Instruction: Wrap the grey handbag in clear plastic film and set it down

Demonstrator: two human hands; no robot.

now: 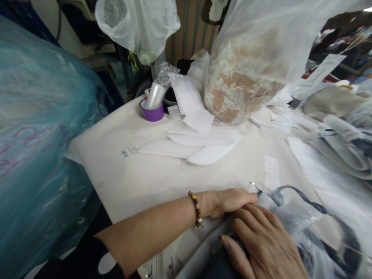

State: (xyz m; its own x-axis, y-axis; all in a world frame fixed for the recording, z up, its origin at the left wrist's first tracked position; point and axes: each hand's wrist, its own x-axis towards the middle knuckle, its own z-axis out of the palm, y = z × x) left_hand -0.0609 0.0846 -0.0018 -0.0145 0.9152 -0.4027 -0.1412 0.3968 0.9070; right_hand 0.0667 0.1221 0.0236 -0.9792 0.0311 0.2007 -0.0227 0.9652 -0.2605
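Note:
My left hand, with a bead bracelet on the wrist, reaches across the white table and lies on a clear plastic bag; its fingertips are hidden under my right hand. My right hand rests flat on the same bag, fingers stretched out over a dark garment inside it. A small metal hook sticks up just beyond my left fingertips. Both hands press on the bag at the near edge of the table.
White fabric pieces lie mid-table, with a small barcode label to their left. A purple tape roll stands at the back beside a large clear bag of scraps. A big teal plastic bag fills the left. Bagged garments pile at the right.

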